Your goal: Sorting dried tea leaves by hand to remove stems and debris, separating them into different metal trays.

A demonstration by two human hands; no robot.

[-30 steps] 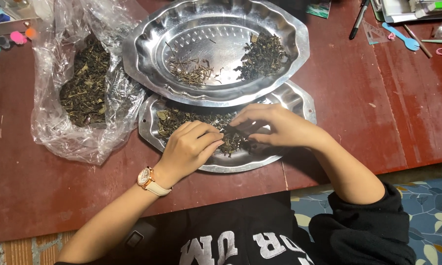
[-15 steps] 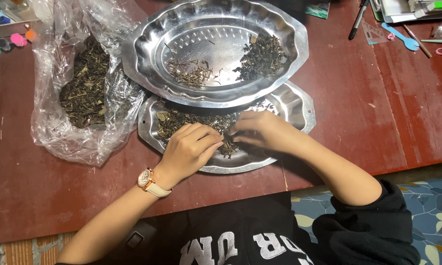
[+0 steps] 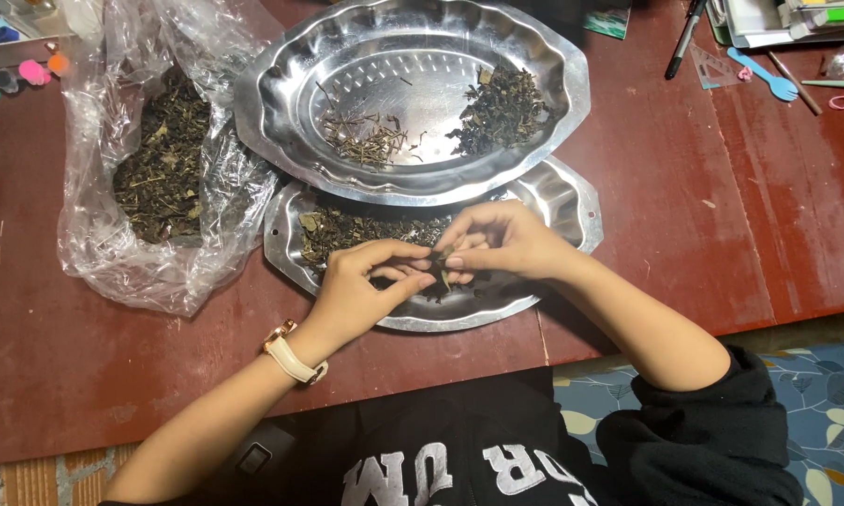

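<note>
Hands (image 3: 366,281) (image 3: 502,242) pinching dried leaf (image 3: 441,262) over tray (image 3: 562,201)

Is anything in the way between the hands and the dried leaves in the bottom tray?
No. Both the left hand and right hand already pinch one leaf piece over the lower tray; nothing sits between.

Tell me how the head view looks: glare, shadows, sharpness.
Head view: bright glare streaks the upper tray and the plastic bag; the lower tray lies partly in the upper one's shadow; the left hand and right hand are fairly sharp, but the leaf bit pinched between them is too small to make out; the table is evenly lit.
</note>
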